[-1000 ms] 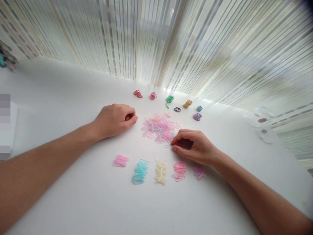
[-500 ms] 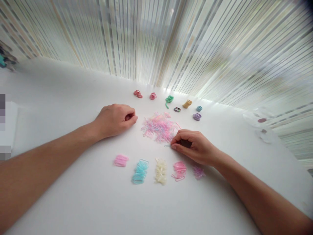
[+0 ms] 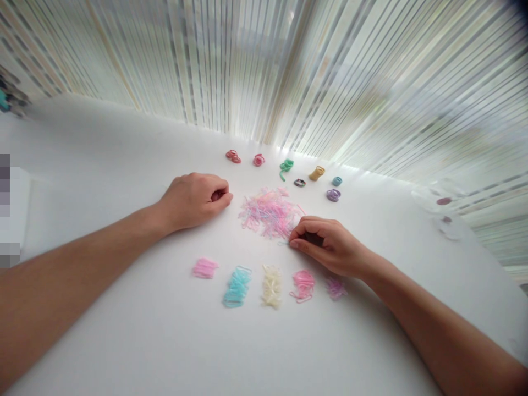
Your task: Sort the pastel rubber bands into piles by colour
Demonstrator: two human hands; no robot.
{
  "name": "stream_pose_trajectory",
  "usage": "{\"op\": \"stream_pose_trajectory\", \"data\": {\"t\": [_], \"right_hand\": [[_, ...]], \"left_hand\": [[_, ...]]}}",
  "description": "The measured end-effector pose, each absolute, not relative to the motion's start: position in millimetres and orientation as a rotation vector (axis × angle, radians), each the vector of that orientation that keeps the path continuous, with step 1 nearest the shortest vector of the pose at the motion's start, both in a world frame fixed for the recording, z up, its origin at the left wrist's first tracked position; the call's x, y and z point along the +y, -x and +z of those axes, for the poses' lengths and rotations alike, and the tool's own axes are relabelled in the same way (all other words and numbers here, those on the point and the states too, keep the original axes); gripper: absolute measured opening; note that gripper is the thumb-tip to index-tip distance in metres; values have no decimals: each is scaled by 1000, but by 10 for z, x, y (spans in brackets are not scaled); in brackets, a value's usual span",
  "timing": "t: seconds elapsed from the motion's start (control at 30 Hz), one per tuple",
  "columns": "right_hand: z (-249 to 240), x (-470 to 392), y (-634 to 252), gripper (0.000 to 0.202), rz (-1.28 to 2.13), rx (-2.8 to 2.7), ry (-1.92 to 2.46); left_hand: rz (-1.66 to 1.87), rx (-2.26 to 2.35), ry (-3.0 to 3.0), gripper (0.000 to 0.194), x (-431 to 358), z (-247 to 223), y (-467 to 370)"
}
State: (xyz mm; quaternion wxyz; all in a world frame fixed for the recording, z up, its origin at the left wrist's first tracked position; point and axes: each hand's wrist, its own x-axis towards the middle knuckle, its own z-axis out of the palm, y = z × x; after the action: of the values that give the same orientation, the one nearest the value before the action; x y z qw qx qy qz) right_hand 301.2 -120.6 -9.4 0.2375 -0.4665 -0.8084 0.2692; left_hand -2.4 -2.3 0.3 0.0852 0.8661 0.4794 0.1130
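My right hand (image 3: 330,245) is closed in a pinch on a thin pale-blue rubber band (image 3: 282,243), whose loop sticks out left of the fingertips. It rests at the lower right edge of a loose heap of mixed pastel rubber bands (image 3: 270,212). To the left of that heap lies my left hand (image 3: 200,199), fingers curled and thumb against the index finger; whatever they may hold is hidden. Nearer me runs a row of sorted bands: a light-pink bundle (image 3: 205,268), a turquoise one (image 3: 238,287), a cream one (image 3: 271,286), a pink one (image 3: 303,285) and a small lilac one (image 3: 336,287).
Behind the heap stand red bands (image 3: 233,157), pink bands (image 3: 258,160), a green coil (image 3: 286,166), a yellow roll (image 3: 317,173), a blue roll (image 3: 337,181), purple bands (image 3: 333,195) and a dark multicoloured ring (image 3: 300,182). Clear plastic pieces (image 3: 447,225) lie far right. A string curtain (image 3: 247,71) borders the white table (image 3: 206,346).
Both hands keep nearly the same place and grip. The whole view has shifted very slightly, and the pale-blue band stays between the right fingertips.
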Motion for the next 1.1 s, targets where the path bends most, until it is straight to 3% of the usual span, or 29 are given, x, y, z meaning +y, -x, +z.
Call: {"op": "stream_pose_trajectory", "data": {"t": [1.1], "right_hand": [[-90, -1201, -2998, 12, 737, -2214, 1293]], "left_hand": [[364, 1428, -2585, 30, -15, -17, 27]]}}
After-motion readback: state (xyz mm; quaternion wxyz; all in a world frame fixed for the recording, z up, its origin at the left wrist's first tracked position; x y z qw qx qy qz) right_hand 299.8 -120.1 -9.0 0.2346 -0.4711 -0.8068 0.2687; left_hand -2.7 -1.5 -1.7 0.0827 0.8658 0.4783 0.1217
